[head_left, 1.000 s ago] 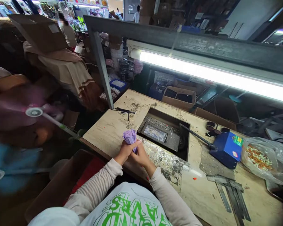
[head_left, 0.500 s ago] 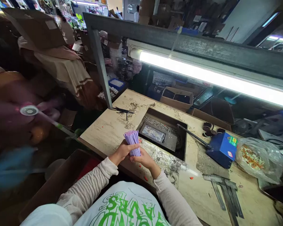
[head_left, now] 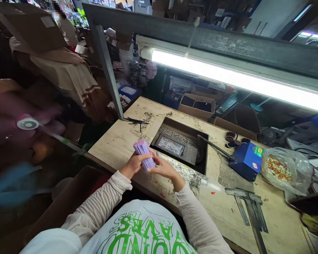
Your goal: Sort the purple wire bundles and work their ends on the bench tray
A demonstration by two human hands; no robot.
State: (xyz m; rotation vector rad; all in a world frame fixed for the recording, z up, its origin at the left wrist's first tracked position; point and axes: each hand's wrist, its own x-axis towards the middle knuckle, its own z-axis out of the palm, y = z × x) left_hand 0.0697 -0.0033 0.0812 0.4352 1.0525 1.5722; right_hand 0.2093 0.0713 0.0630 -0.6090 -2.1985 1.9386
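Left hand (head_left: 134, 164) grips the purple bundle (head_left: 142, 154) around its middle, probably keeping the thin strands together; the right hand (head_left: 166, 169) curls against its lower side, whether gripping I cannot tell. The bundle is above the bench (head_left: 108, 151) near its front edge, the lamp (head_left: 228, 76) beyond likely hung to light close work.

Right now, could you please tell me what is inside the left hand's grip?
The left hand holds a bundle of thin purple pieces, pinkish at the upper ends; the part beneath the hand is covered.
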